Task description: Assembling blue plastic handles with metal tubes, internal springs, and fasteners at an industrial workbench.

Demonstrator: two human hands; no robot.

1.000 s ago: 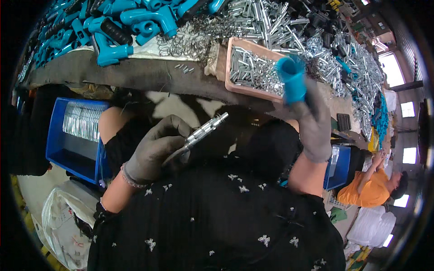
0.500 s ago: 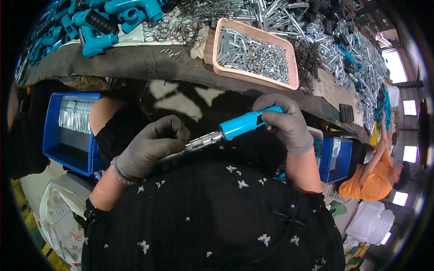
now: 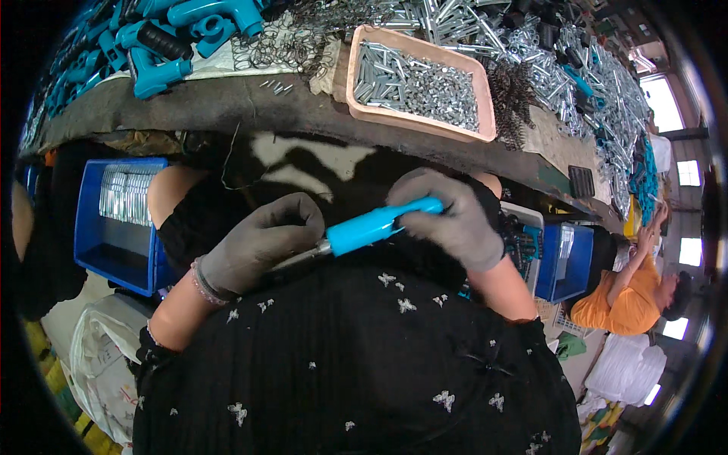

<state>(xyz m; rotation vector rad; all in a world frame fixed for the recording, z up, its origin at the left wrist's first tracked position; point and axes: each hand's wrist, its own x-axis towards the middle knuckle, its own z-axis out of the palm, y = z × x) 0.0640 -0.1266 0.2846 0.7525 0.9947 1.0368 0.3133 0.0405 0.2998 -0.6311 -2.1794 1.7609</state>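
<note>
Black fabric with pale motifs, a top (image 3: 356, 349), fills the bottom of the frame. Just above it, left of centre, the gloved left hand (image 3: 262, 241) pinches a metal rod (image 3: 324, 247), a short stretch of which shows at the wide end of a turquoise casing (image 3: 360, 233) at mid-frame; the gloved right hand (image 3: 451, 224) grips the casing's narrow end between thumb and fingers. Farther out, a blue bin (image 3: 114, 239) sits at left, a pink tray (image 3: 418, 129) of metal pieces at upper centre, and an orange-shirted person (image 3: 618, 303) at far right.
</note>
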